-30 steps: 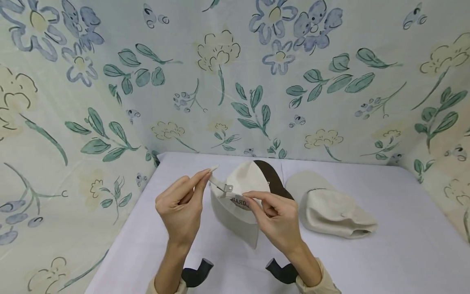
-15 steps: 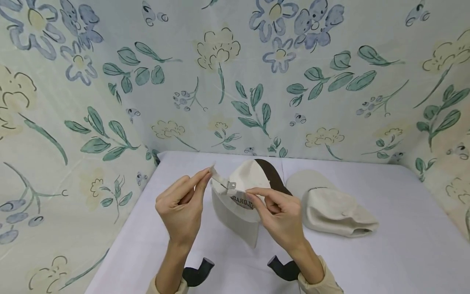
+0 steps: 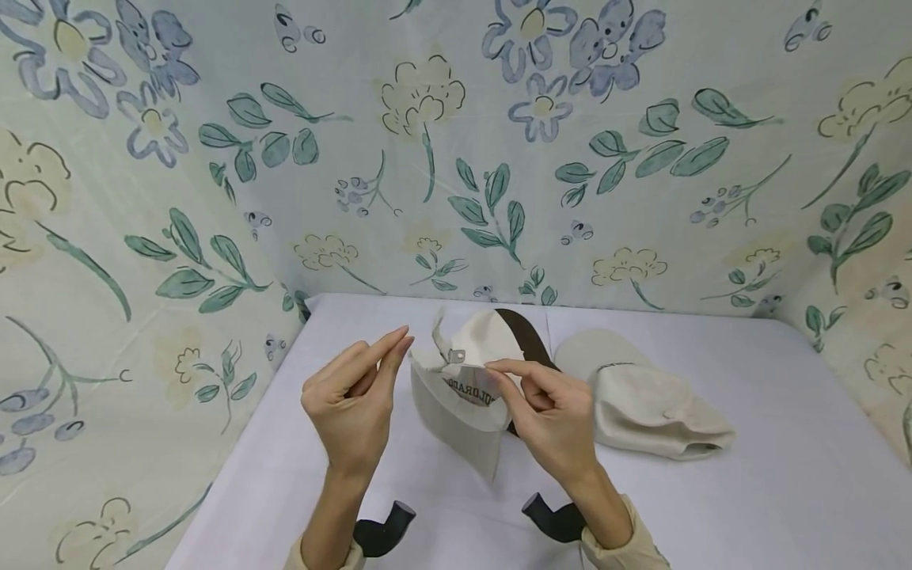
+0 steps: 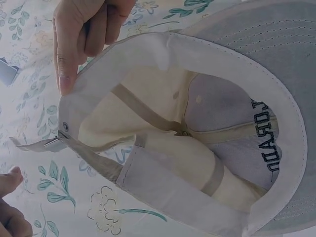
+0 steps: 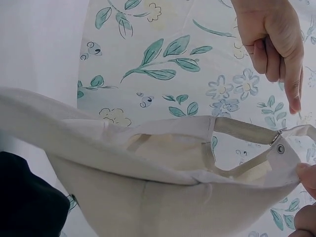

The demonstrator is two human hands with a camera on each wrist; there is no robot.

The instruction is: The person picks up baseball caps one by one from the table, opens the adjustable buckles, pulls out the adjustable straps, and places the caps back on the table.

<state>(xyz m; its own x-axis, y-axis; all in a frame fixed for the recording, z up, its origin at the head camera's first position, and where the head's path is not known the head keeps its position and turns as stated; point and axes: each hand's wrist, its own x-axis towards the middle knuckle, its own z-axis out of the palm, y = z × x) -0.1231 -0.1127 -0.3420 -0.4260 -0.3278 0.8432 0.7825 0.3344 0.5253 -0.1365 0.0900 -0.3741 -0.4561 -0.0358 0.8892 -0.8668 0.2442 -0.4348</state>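
A pale baseball cap (image 3: 456, 431) with a light grey brim hangs above the table, its opening toward me and dark lettering visible inside. My right hand (image 3: 549, 412) pinches its rear edge between thumb and index finger, beside a metal snap and buckle (image 3: 457, 356). From the buckle, the free end of the cap's strap (image 3: 438, 324) sticks up loose. My left hand (image 3: 352, 388) is just left of it, fingers curled and thumb near index tip, with nothing between them. In the left wrist view, a gap separates the strap end (image 4: 37, 144) from the left hand (image 4: 11, 207).
Behind the held cap is a dark brown brim (image 3: 514, 321), mostly hidden. An off-white cap (image 3: 659, 412) lies on the white-covered table (image 3: 784, 443) at right. Black curved pieces (image 3: 385, 532) sit by both wrists. Floral cloth (image 3: 456, 229) walls the back and sides.
The strap end has slipped out of my left fingers and now curls upward by the buckle. My right hand has shifted slightly right with the cap's edge; the left hand stays in place.
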